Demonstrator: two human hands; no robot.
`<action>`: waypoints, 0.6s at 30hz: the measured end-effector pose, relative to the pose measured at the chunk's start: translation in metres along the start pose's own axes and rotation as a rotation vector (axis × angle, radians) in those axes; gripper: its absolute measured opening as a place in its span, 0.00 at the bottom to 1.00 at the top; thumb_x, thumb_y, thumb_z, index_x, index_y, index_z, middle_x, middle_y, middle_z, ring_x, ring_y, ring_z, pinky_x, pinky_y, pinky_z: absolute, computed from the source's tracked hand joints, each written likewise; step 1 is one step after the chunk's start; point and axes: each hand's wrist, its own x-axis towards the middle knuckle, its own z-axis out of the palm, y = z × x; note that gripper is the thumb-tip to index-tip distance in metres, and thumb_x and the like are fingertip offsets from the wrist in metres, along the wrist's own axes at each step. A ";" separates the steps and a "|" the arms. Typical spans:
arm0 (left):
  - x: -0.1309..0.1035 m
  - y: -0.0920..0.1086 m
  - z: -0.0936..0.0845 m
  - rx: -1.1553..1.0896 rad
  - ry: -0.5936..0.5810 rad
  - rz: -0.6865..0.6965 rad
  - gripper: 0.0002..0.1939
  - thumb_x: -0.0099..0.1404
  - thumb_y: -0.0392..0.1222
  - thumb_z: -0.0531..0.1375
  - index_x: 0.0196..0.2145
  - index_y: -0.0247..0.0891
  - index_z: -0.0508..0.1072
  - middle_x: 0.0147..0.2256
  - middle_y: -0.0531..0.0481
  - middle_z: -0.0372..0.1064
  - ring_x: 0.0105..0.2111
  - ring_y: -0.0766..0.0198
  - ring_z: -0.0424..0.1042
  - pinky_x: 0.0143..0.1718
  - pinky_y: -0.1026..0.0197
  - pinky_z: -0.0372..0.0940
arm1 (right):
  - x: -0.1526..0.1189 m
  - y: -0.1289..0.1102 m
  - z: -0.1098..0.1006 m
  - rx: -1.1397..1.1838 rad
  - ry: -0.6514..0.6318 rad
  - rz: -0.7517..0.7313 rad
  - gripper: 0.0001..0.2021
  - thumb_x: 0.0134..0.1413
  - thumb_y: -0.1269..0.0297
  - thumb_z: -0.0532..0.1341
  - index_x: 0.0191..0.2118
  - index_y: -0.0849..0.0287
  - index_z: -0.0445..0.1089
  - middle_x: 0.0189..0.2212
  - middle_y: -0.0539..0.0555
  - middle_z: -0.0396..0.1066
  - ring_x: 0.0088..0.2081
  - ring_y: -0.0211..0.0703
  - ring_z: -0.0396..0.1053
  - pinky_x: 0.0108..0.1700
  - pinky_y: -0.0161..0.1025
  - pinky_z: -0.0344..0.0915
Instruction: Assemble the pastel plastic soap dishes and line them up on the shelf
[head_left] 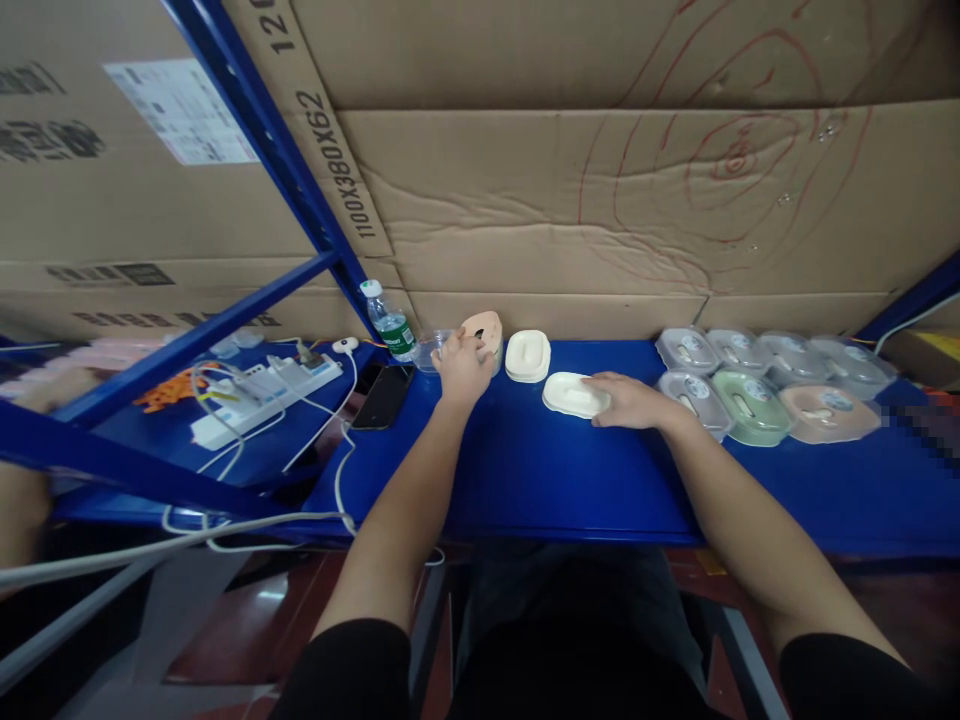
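Observation:
My left hand (461,368) reaches to the back of the blue shelf top (525,470) and grips a peach-coloured tray part (486,330) standing tilted on edge. My right hand (630,398) rests beside a cream oval tray (574,394) lying flat, its fingers touching the tray's right end. A stack of cream trays (527,356) sits just behind, between the two hands. A clear plastic lid (431,350) lies left of the peach part.
Several lidded boxes, grey (688,350), green (750,405) and peach (829,412), fill the right of the shelf. A water bottle (388,322), black phone (384,396), power strip (262,395) with cables sit at left. A blue diagonal rack beam (277,150) and cardboard wall (600,200) stand behind.

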 end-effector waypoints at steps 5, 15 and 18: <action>0.000 0.003 -0.002 -0.013 0.031 -0.002 0.14 0.64 0.40 0.60 0.48 0.42 0.76 0.67 0.35 0.64 0.66 0.40 0.64 0.68 0.29 0.51 | -0.001 -0.004 -0.002 -0.012 0.025 0.039 0.36 0.43 0.61 0.73 0.63 0.52 0.75 0.66 0.61 0.69 0.66 0.69 0.68 0.67 0.61 0.66; -0.001 -0.002 0.005 0.031 0.048 0.065 0.14 0.61 0.39 0.63 0.46 0.43 0.77 0.67 0.37 0.65 0.67 0.39 0.63 0.69 0.26 0.47 | 0.003 -0.016 -0.010 0.014 0.341 0.075 0.38 0.46 0.43 0.75 0.61 0.55 0.76 0.60 0.64 0.71 0.60 0.68 0.72 0.66 0.65 0.66; -0.003 0.003 0.002 0.027 0.076 0.088 0.19 0.62 0.42 0.64 0.52 0.44 0.76 0.66 0.36 0.65 0.69 0.39 0.60 0.71 0.27 0.44 | 0.004 -0.022 -0.006 0.052 0.472 0.096 0.40 0.46 0.41 0.75 0.62 0.56 0.75 0.61 0.64 0.70 0.61 0.67 0.71 0.66 0.64 0.66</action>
